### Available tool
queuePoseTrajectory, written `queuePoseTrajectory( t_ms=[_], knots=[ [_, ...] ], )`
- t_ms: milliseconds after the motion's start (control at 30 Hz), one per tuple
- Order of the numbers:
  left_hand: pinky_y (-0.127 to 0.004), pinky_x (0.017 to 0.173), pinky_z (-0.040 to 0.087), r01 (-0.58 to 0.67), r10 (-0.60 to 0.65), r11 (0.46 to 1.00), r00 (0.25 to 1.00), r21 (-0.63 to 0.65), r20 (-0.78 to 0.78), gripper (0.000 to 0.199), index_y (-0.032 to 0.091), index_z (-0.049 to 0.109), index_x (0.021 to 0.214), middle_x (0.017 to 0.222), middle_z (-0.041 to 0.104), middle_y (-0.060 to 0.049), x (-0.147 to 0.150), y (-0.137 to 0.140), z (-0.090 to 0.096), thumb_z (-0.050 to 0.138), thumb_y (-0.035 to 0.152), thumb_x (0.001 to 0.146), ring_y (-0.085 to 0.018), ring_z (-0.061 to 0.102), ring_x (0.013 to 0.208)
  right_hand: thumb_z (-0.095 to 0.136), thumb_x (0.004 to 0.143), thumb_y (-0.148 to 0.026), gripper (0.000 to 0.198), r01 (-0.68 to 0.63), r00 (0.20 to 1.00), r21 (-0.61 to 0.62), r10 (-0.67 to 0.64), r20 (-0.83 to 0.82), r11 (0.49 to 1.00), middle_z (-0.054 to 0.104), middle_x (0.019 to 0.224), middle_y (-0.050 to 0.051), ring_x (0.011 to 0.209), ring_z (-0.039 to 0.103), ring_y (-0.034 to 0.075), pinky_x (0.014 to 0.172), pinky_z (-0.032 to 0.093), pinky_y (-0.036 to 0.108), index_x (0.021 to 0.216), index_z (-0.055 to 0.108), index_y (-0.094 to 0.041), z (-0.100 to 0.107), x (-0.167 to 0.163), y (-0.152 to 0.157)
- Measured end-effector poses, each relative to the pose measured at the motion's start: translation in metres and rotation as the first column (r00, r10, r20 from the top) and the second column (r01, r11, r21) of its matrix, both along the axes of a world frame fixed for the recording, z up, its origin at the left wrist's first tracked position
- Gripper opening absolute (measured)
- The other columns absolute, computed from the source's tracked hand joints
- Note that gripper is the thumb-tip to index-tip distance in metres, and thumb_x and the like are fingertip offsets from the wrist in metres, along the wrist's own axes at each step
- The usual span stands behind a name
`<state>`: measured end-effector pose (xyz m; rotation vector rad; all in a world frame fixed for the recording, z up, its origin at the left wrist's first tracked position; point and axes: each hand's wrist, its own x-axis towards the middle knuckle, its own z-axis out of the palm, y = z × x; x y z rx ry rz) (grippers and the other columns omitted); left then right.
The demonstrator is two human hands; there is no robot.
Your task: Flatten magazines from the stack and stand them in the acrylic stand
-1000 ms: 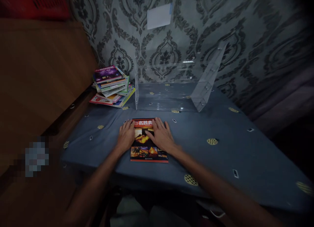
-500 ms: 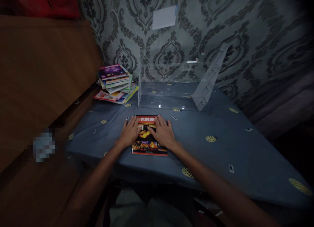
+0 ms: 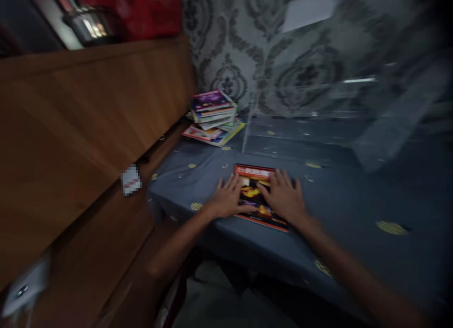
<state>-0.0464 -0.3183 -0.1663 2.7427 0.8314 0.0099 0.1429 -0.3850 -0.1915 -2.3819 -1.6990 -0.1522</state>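
A book (image 3: pixel 252 192) with a red band at its top and fiery pictures on its black cover lies flat on the table, face up. My left hand (image 3: pixel 228 199) rests on its left edge, fingers spread and thumb across the lower cover. On the opposite edge, my right hand (image 3: pixel 284 195) lies flat with its fingers apart. Both palms hide the sides of the cover. Beyond the book, to the left, a stack of books (image 3: pixel 212 115) leans unevenly, a purple cover on top.
Behind the book stands a clear acrylic rack (image 3: pixel 392 125), blurred at the right. A blue patterned cloth (image 3: pixel 339 196) covers the table. A wooden cabinet (image 3: pixel 92 130) rises along the left, bearing a metal pot (image 3: pixel 94 26) and something red (image 3: pixel 152 12). White paper (image 3: pixel 310 9) hangs on the wall.
The view has swung left, so everything appears farther right and more of the cabinet shows. My left hand has slid down the book's edge a little; the right stays on it.
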Motion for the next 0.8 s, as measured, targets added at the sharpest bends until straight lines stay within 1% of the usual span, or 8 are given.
queuePoseTrajectory(
  t_ms=[67, 133, 233, 400, 500, 600, 733, 800],
  knots=[
    [-0.057, 0.126, 0.011, 0.009, -0.009, 0.999, 1.0, -0.031, -0.002, 0.096, 0.009, 0.014, 0.16, 0.169, 0.01, -0.019, -0.001, 0.003, 0.004, 0.033, 0.075, 0.092, -0.03, 0.007, 0.158, 0.026, 0.101, -0.045, 0.067, -0.06, 0.998, 0.031, 0.059, 0.032, 0.998, 0.042, 0.156, 0.026, 0.149, 0.031, 0.036, 0.116, 0.028, 0.06, 0.144, 0.047, 0.002, -0.006, -0.001, -0.002],
    [-0.057, 0.126, 0.01, 0.012, -0.012, 0.998, 1.0, -0.061, 0.005, 0.097, 0.01, 0.011, 0.16, 0.169, 0.008, -0.018, -0.002, 0.005, 0.007, 0.032, 0.075, 0.092, -0.029, 0.006, 0.158, 0.028, 0.1, -0.043, 0.065, -0.119, 0.991, 0.064, 0.115, 0.063, 0.991, 0.046, 0.153, 0.025, 0.149, 0.032, 0.035, 0.116, 0.03, 0.059, 0.145, 0.047, 0.0, -0.013, -0.003, -0.007],
    [-0.056, 0.126, 0.008, 0.017, -0.017, 0.996, 1.0, -0.088, -0.002, 0.097, 0.007, 0.008, 0.16, 0.17, 0.005, -0.018, -0.003, 0.004, 0.011, 0.031, 0.074, 0.093, -0.029, 0.003, 0.158, 0.029, 0.098, -0.042, 0.066, -0.184, 0.979, 0.099, 0.173, 0.104, 0.978, 0.047, 0.153, 0.026, 0.147, 0.036, 0.035, 0.114, 0.033, 0.058, 0.145, 0.046, 0.0, -0.023, -0.008, -0.02],
    [-0.055, 0.126, 0.007, 0.035, -0.037, 0.994, 0.999, -0.104, -0.021, 0.095, 0.003, 0.007, 0.16, 0.17, 0.004, -0.018, -0.004, 0.004, 0.017, 0.029, 0.069, 0.095, -0.029, 0.001, 0.158, 0.025, 0.099, -0.039, 0.063, -0.247, 0.963, 0.124, 0.229, 0.142, 0.961, 0.048, 0.152, 0.024, 0.144, 0.043, 0.034, 0.112, 0.038, 0.054, 0.144, 0.049, -0.003, -0.036, -0.014, -0.045],
    [-0.057, 0.126, 0.009, 0.072, -0.075, 0.993, 0.997, -0.099, -0.025, 0.094, 0.001, 0.007, 0.159, 0.17, 0.005, -0.018, -0.005, 0.007, 0.019, 0.03, 0.066, 0.095, -0.028, -0.002, 0.158, 0.023, 0.099, -0.037, 0.061, -0.282, 0.951, 0.127, 0.26, 0.168, 0.951, 0.052, 0.149, 0.024, 0.143, 0.043, 0.036, 0.11, 0.04, 0.055, 0.144, 0.049, -0.005, -0.04, -0.013, -0.054],
    [-0.058, 0.126, 0.009, 0.138, -0.14, 0.987, 0.99, -0.077, -0.025, 0.091, 0.001, 0.009, 0.159, 0.17, 0.007, -0.017, -0.004, 0.011, 0.019, 0.032, 0.062, 0.096, -0.028, -0.001, 0.158, 0.023, 0.098, -0.034, 0.06, -0.322, 0.937, 0.152, 0.292, 0.191, 0.935, 0.055, 0.145, 0.024, 0.144, 0.042, 0.039, 0.107, 0.041, 0.059, 0.149, 0.042, -0.008, -0.042, -0.013, -0.058],
    [-0.056, 0.127, 0.01, 0.231, -0.231, 0.972, 0.973, -0.045, -0.012, 0.087, -0.002, 0.014, 0.158, 0.169, 0.013, -0.017, -0.002, 0.017, 0.018, 0.034, 0.056, 0.097, -0.028, 0.002, 0.158, 0.025, 0.098, -0.032, 0.062, -0.352, 0.928, 0.201, 0.313, 0.202, 0.914, 0.057, 0.143, 0.023, 0.139, 0.047, 0.04, 0.104, 0.043, 0.063, 0.157, 0.027, -0.014, -0.045, -0.01, -0.059],
    [-0.054, 0.127, 0.01, 0.261, -0.261, 0.965, 0.965, -0.038, -0.008, 0.084, -0.003, 0.017, 0.157, 0.169, 0.014, -0.018, -0.002, 0.019, 0.019, 0.034, 0.054, 0.098, -0.028, 0.003, 0.158, 0.026, 0.098, -0.031, 0.063, -0.396, 0.913, 0.203, 0.36, 0.193, 0.895, 0.058, 0.141, 0.021, 0.138, 0.048, 0.04, 0.103, 0.044, 0.063, 0.16, 0.021, -0.018, -0.047, -0.006, -0.058]
  ],
)
